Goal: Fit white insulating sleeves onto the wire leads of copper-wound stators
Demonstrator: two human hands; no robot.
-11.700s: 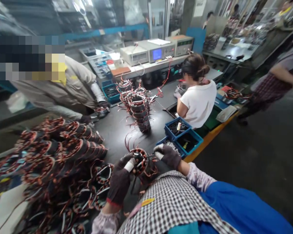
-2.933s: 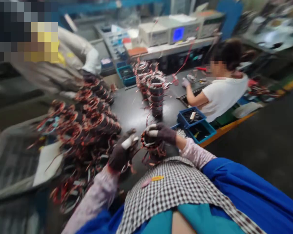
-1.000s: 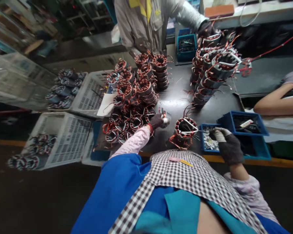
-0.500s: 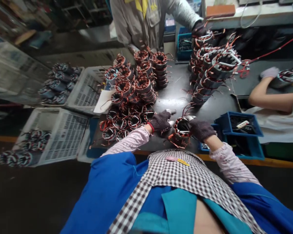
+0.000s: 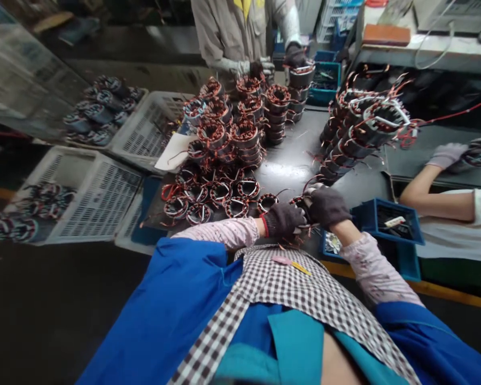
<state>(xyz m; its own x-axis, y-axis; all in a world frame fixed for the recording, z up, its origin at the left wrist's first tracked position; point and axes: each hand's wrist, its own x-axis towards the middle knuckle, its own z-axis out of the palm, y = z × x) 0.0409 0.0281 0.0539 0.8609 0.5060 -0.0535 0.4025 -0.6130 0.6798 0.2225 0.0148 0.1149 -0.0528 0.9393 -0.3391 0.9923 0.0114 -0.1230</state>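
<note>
A wound motor stator (image 5: 297, 201) with copper leads stands on the bench in front of my apron, mostly hidden by my gloved hands. My left hand (image 5: 284, 220), fingers curled, grips its near left side. On its right side, the fingers of my right hand (image 5: 327, 206) are closed at the upper rim. Just left of it sits another stator (image 5: 268, 202) with white and red lacing round its rim. Further left, several similar stators (image 5: 220, 191) stand in rows, with taller stacks of copper-wound stators (image 5: 243, 133) behind them.
Leaning stator stacks (image 5: 355, 133) rise at the right of the dark bench (image 5: 286, 152). Blue bins (image 5: 385, 216) sit right of my arm; white crates (image 5: 92, 198) stand left. A co-worker's gloved hand (image 5: 295, 55) rests on a far stack; another person's gloved hand (image 5: 447, 156) works at right.
My left hand has moved right onto the stator, uncovering the one beside it. My right hand has closed in over the rim. The far co-worker's gloved hand has shifted left to another stack.
</note>
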